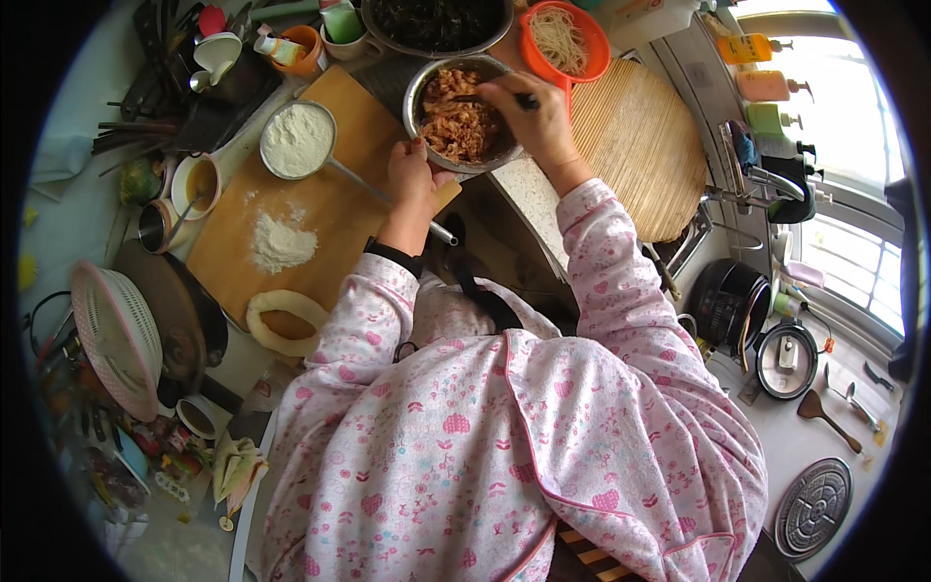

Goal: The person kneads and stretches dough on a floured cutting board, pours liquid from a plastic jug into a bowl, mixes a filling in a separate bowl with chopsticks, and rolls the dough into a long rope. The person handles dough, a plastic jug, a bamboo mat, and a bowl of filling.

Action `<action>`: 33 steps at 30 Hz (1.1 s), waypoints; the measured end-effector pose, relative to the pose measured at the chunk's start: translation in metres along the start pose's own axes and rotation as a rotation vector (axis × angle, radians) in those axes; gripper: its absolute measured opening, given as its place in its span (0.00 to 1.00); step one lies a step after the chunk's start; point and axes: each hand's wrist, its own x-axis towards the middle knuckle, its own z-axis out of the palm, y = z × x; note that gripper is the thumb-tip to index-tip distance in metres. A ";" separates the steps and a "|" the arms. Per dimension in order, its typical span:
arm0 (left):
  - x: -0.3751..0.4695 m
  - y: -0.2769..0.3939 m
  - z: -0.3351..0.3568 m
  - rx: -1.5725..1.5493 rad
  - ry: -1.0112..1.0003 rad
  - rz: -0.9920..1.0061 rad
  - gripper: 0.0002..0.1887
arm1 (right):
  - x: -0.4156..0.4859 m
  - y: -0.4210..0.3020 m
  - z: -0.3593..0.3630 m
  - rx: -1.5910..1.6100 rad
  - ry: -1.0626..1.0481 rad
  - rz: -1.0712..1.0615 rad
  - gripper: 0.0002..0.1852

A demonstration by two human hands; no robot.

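Observation:
A stainless steel bowl (412, 102) holds a reddish-brown minced filling (462, 120). My left hand (413, 178) grips the bowl's near rim, thumb over the edge. Above the filling, my right hand (534, 120) is closed around a dark-handled utensil (526, 101); its working end is hard to make out in the mixture. Under my left wrist runs the handle of a metal ladle (298, 140) heaped with white flour. The ladle rests on a wooden board (349, 102), beside a flour pile (282, 241) and a ring of dough (287, 321).
A red strainer (564, 40) of pale noodles and a bowl of dark greens (440, 22) stand behind. At right lies a round ridged wooden board (636, 145) near the faucet (774, 182). Left are a bowl of yellowish liquid (195, 185) and a pink-rimmed colander (120, 338).

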 end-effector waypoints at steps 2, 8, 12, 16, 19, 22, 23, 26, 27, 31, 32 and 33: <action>-0.001 0.000 0.000 -0.011 -0.009 -0.001 0.09 | -0.008 0.000 -0.009 0.006 0.033 0.294 0.06; -0.004 0.001 0.001 -0.051 -0.040 -0.006 0.10 | -0.026 -0.024 0.013 0.074 -0.103 0.071 0.06; -0.003 0.001 0.001 0.006 0.007 -0.025 0.10 | -0.004 -0.017 0.004 0.181 0.133 0.221 0.04; -0.001 -0.002 0.000 -0.001 -0.011 -0.021 0.11 | -0.031 -0.023 -0.003 -0.003 0.027 0.199 0.06; -0.002 -0.003 -0.001 -0.062 -0.078 0.013 0.10 | -0.044 -0.018 0.020 0.018 -0.112 0.080 0.07; -0.002 -0.001 0.001 -0.012 -0.008 0.001 0.10 | -0.015 0.019 0.030 0.173 0.101 0.151 0.08; -0.003 -0.001 0.001 0.003 0.011 -0.004 0.09 | -0.007 0.037 0.018 0.249 0.167 0.210 0.08; -0.004 0.001 0.002 0.007 -0.006 -0.011 0.09 | -0.036 0.055 -0.010 0.215 0.135 0.381 0.11; -0.005 0.001 0.002 0.010 -0.006 0.004 0.09 | -0.052 0.054 -0.019 0.316 0.092 0.493 0.11; -0.007 0.002 0.002 -0.045 -0.035 -0.010 0.09 | -0.084 0.012 0.021 0.107 -0.069 0.072 0.06; -0.007 0.002 0.002 -0.069 -0.043 -0.005 0.09 | -0.075 0.006 0.027 0.064 -0.123 0.097 0.06; -0.007 0.002 0.003 -0.091 -0.049 -0.010 0.09 | -0.063 0.001 0.029 0.054 -0.164 -0.036 0.06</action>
